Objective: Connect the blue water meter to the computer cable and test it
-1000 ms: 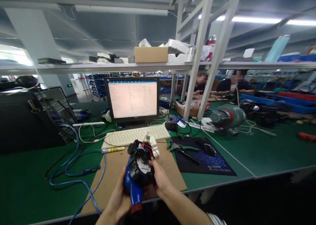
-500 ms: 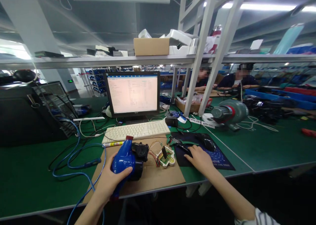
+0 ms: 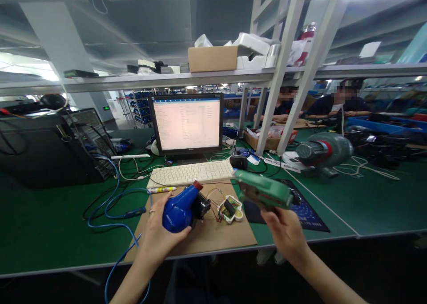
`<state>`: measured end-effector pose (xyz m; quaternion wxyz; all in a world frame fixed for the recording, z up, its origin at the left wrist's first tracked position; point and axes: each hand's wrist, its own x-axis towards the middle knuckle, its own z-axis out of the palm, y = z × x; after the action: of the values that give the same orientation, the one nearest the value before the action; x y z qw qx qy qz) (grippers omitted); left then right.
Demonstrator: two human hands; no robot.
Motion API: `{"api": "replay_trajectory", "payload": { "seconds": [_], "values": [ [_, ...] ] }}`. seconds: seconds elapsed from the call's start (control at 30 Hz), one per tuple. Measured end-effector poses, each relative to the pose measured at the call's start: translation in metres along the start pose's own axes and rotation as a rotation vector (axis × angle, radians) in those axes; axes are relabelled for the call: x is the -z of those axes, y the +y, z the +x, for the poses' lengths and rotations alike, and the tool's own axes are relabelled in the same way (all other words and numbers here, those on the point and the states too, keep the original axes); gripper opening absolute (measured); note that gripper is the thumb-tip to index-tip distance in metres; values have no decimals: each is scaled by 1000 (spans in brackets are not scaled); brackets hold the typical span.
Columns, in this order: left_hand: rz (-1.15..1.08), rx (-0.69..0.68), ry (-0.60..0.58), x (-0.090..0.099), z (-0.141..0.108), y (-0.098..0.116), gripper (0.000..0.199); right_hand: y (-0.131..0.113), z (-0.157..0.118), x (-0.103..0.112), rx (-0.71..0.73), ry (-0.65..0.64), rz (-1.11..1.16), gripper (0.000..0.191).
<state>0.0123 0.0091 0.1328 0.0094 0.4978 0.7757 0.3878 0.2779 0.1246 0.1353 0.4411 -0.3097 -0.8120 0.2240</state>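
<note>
1. Over the near part of the cardboard sheet [image 3: 220, 241], my left hand [image 3: 160, 235] has its grip closed around the blue housing [image 3: 178, 212]. The housing lies between the thumb, along its near side, and the fingers, on its far left side.
2. From that grip, the housing's red tip [image 3: 198, 185] slants up and to the right, clear of my fingers, and the black part [image 3: 202, 205] sticks out on the right.
3. Thin wires [image 3: 214, 212] run between the black part and the white-rimmed circuit board [image 3: 230, 209], which rests on the cardboard, well apart from my left hand.
4. Over on the right, I have my right hand [image 3: 290, 235] gripping the near end of the green tool [image 3: 263, 190]. The tool is blurred and held above the mouse pad [image 3: 310, 215], partly hiding the mouse [image 3: 296, 197].
5. Beyond the housing I see the marker [image 3: 161, 190], the keyboard [image 3: 191, 174] and the lit monitor [image 3: 188, 123]. To its left, the blue cable [image 3: 115, 226] loops across the green table [image 3: 50, 237].
</note>
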Motion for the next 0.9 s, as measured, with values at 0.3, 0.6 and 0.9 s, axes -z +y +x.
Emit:
{"api": "replay_trajectory", "payload": {
  "seconds": [0.3,0.6,0.9],
  "values": [
    [52,-63,-16,3,-9,-8,83,8,-25,-2,-174,0,-60,32],
    [19,-51,1,5,-8,-5,82,12,-34,-14,-186,-176,-169,32],
    [-530,422,96,16,-3,-11,79,70,-20,31,-492,-41,-751,43]
  ]
}}
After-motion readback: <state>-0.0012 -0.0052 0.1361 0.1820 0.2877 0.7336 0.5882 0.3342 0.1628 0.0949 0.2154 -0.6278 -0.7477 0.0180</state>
